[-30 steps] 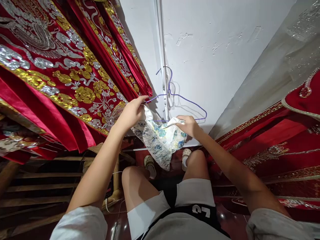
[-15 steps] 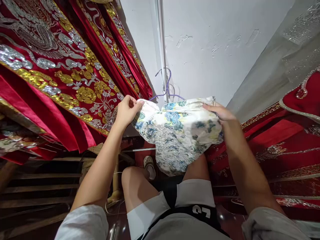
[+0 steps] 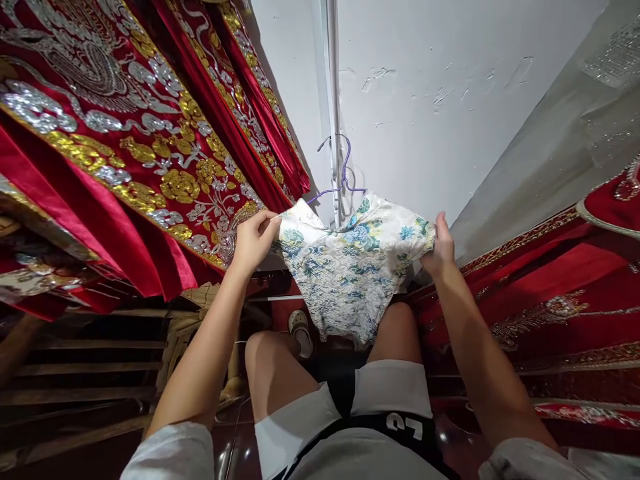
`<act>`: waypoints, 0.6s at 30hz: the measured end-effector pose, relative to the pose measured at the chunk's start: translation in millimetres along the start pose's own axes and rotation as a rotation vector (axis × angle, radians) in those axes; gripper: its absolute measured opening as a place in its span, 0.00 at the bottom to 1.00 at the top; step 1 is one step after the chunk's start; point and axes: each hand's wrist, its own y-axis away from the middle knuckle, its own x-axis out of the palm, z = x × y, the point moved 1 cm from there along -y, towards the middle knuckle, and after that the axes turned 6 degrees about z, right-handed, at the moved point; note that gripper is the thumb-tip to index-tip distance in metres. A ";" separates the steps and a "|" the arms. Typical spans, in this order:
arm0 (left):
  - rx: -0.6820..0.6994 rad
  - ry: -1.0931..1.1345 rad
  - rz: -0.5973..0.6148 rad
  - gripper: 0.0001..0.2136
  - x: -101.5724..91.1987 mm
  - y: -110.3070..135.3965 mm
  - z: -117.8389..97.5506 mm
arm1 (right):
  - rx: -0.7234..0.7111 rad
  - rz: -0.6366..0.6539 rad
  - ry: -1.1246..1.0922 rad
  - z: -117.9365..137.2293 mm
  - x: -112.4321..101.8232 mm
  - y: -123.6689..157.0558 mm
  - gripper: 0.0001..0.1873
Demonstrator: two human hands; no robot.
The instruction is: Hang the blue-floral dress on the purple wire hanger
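Note:
A white top with a blue, green and yellow floral print (image 3: 350,280) hangs in front of me on a purple wire hanger (image 3: 344,175). Its neckline dips in the middle, and the crinkled body reaches down over my knees. On the left, my left hand (image 3: 254,241) is closed, pinching the edge of the shoulder between thumb and fingers. My right hand (image 3: 442,245) holds the other sleeve out to the side. Its thumb or a finger points up past the sleeve edge, while the remaining fingers are partly hidden by the cloth.
Red garments with gold and silver embroidery (image 3: 185,173) hang close on the left, and more red beaded garments (image 3: 560,293) on the right. A metal upright (image 3: 330,87) runs along the white wall (image 3: 425,87). A wooden slatted chair (image 3: 90,373) stands lower left.
The right shoulder of the top has unfolded and now slopes outward and down. My right hand has shifted from the top edge to the sleeve end. My left hand keeps its pinch.

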 end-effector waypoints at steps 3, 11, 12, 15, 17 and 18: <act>0.042 -0.058 -0.109 0.15 0.1 -9.4 -5.2 | -0.033 -0.175 -0.062 20.3 -4.5 -1.5 0.28; 0.310 -0.225 -0.050 0.20 9.7 -37.1 -61.6 | -0.108 -0.503 -0.138 74.3 0.7 53.2 0.20; 0.325 -0.211 -0.038 0.20 16.8 -34.9 -62.5 | -0.101 -0.503 -0.102 76.6 7.1 70.7 0.20; 0.271 -0.091 -0.067 0.16 44.5 -24.7 -55.2 | -0.124 -0.260 0.020 81.7 36.8 119.8 0.15; 0.197 0.060 -0.129 0.20 62.5 -18.9 -48.8 | -0.174 0.144 0.015 86.2 59.6 140.5 0.17; 0.168 0.139 -0.152 0.22 69.4 -17.5 -47.2 | -0.207 0.358 -0.023 88.7 69.1 146.5 0.21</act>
